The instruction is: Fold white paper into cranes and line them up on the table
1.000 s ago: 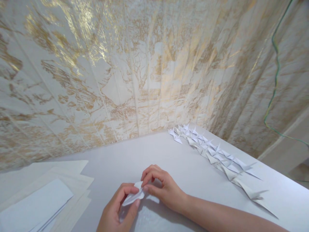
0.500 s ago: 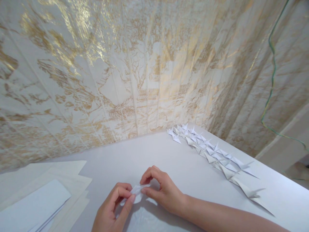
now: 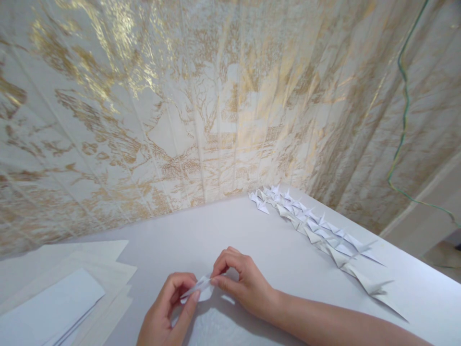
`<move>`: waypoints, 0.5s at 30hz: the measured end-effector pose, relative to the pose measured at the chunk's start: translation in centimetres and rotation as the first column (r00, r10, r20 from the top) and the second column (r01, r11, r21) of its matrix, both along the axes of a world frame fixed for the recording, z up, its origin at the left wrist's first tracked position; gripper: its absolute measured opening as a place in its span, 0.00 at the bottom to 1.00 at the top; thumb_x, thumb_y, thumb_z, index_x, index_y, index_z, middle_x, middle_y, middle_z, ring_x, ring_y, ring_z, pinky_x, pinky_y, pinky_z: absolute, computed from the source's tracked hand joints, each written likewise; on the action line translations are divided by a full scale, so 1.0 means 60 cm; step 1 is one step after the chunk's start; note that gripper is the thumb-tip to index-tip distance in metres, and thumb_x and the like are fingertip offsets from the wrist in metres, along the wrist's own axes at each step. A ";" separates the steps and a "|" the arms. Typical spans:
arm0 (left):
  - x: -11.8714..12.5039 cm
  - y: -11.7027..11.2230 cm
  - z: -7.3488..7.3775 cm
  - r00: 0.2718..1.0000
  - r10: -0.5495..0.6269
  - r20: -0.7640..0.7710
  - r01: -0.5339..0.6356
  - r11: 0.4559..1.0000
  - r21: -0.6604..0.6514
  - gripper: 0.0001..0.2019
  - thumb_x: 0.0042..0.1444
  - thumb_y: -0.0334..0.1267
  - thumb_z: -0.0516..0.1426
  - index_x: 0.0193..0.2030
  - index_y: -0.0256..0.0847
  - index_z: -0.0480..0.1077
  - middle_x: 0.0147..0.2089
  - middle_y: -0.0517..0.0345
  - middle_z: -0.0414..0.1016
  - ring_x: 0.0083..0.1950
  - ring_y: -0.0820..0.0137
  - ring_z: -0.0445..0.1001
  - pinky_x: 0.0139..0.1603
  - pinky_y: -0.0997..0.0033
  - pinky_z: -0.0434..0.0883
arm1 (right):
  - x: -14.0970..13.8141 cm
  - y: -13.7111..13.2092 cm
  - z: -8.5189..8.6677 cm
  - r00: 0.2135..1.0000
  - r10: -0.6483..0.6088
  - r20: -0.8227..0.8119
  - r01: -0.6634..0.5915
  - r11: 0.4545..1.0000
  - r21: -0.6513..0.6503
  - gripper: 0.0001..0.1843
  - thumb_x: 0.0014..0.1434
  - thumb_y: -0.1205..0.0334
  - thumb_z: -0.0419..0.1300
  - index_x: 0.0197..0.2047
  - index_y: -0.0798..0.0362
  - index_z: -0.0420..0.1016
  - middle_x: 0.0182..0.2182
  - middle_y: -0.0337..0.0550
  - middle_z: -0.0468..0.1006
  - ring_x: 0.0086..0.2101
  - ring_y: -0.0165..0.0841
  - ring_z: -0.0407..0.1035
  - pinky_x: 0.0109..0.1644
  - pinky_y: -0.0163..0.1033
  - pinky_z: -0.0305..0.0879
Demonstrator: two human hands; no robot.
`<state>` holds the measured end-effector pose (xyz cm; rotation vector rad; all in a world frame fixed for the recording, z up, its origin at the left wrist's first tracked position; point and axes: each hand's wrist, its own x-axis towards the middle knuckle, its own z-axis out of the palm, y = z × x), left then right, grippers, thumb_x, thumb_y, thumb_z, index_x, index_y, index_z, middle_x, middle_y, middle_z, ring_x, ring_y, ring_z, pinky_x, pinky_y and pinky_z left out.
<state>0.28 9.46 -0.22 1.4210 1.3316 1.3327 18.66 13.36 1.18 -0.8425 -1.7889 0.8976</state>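
Note:
Between my two hands is a small piece of folded white paper [image 3: 204, 290], held just above the white table. My left hand [image 3: 171, 305] pinches its left side with thumb and fingers. At the right end of the paper, my right hand [image 3: 243, 281] grips it between thumb and bent forefinger. The paper's folds show partly, and my fingertips cover both its ends.
Rows of folded paper cranes [image 3: 317, 226] run along the right side of the table [image 3: 201, 226]. On the left lie cream paper sheets [image 3: 118, 266] with white sheets [image 3: 57, 302] on top. Behind hangs a gold-patterned curtain [image 3: 173, 120]; a green cord [image 3: 406, 96] dangles at right.
The folded paper has tilted and its folds stand a little further apart near my left fingers. My right fingers have drawn closer together on its end. Both hands stay in almost the same place.

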 end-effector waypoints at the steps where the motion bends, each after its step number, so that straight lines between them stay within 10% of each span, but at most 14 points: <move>1: 0.000 0.000 0.000 1.000 0.004 -0.019 -0.004 1.000 0.005 0.13 0.52 0.54 0.63 0.36 0.48 0.73 0.37 0.64 0.75 0.42 0.69 0.74 0.45 0.78 0.69 | 0.000 0.000 0.000 1.000 0.000 0.004 0.000 1.000 0.000 0.13 0.62 0.54 0.64 0.29 0.52 0.75 0.28 0.39 0.75 0.34 0.34 0.68 0.42 0.39 0.62; 15: -0.001 0.005 0.007 0.999 -0.051 -0.019 0.052 0.997 0.053 0.12 0.53 0.51 0.63 0.30 0.46 0.72 0.36 0.64 0.71 0.39 0.71 0.72 0.43 0.80 0.69 | -0.001 -0.002 0.001 1.000 0.008 -0.021 -0.007 0.999 0.040 0.17 0.63 0.48 0.62 0.28 0.52 0.73 0.27 0.40 0.75 0.33 0.34 0.67 0.40 0.38 0.62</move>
